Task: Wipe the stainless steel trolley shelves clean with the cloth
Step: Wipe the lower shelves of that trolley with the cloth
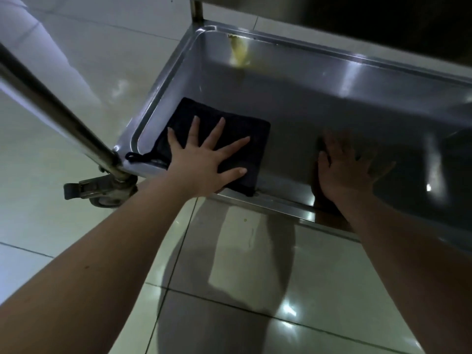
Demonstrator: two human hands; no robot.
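Note:
The bottom shelf of the stainless steel trolley (pixel 319 103) is a shallow steel tray with a raised rim. A dark folded cloth (pixel 255 131) lies flat in its near left corner, a small loop hanging over the rim. My left hand (pixel 204 159) presses flat on the cloth with fingers spread. My right hand (pixel 344 169) rests flat on the bare shelf to the right of the cloth, fingers apart, holding nothing. A yellowish smear (pixel 238 51) marks the far wall of the tray.
A steel upright post (pixel 51 108) slants down to the near left corner above a castor wheel (pixel 102 190). A second post (pixel 196 8) rises at the far corner. The upper shelf's dark underside (pixel 370 21) overhangs at top right. Glossy floor tiles (pixel 242 290) surround the trolley.

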